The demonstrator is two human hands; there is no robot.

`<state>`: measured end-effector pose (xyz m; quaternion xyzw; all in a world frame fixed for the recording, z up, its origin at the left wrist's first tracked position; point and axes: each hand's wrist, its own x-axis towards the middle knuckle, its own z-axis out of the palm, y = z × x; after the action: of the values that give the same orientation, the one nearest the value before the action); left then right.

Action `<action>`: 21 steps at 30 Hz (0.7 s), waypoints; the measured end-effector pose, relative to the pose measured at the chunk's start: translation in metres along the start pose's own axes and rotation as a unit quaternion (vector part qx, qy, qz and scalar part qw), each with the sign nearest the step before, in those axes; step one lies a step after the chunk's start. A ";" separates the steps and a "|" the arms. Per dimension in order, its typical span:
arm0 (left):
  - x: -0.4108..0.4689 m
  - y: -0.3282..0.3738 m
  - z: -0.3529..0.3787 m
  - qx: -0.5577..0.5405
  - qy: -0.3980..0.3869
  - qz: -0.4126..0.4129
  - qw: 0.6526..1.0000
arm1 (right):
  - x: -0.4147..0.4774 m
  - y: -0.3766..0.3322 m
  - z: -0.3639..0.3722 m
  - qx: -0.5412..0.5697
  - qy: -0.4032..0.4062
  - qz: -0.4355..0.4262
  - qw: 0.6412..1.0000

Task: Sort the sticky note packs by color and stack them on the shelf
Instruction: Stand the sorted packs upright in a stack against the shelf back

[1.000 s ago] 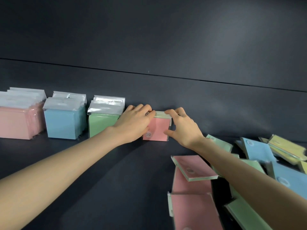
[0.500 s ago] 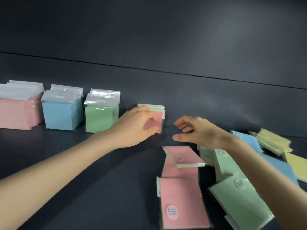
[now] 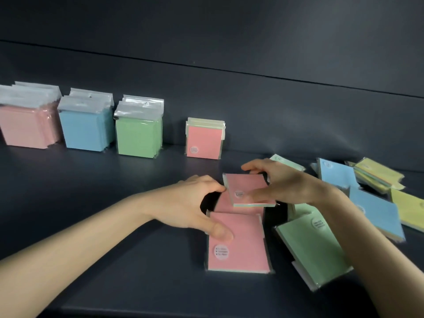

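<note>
On the dark shelf (image 3: 103, 226), upright rows of packs stand against the back wall: pink (image 3: 25, 127), blue (image 3: 86, 129), green (image 3: 137, 136), and a small pink group (image 3: 204, 141) set apart. My right hand (image 3: 280, 182) grips the top pink pack (image 3: 249, 190) of a loose pile by its far and near edges. My left hand (image 3: 192, 207) touches that pack's left corner with its fingertips, while its thumb presses on the nearest flat pink pack (image 3: 238, 242). A third pink pack lies partly hidden between them.
Loose packs lie scattered at the right: a green one (image 3: 314, 246) close by, blue ones (image 3: 374, 212) (image 3: 336, 173), and yellow ones (image 3: 378, 174) (image 3: 408, 208) further out. Another green pack (image 3: 286, 162) peeks out behind my right hand.
Both hands left the small upright pink group at the back wall and came down to the loose pink pile; the right hand now grips the top pack and the left thumb rests on the nearest one.
</note>
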<state>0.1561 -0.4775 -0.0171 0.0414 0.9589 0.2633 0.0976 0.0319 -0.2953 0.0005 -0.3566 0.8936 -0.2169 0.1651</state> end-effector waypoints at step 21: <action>0.000 -0.030 -0.025 -0.357 0.195 -0.074 0.910 | -0.005 0.000 -0.009 0.330 0.275 -0.056 0.902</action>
<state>0.1504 -0.5158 -0.0120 -0.1200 0.8012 0.5827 -0.0641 0.0312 -0.2895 0.0089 -0.2577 0.7593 -0.5975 0.0090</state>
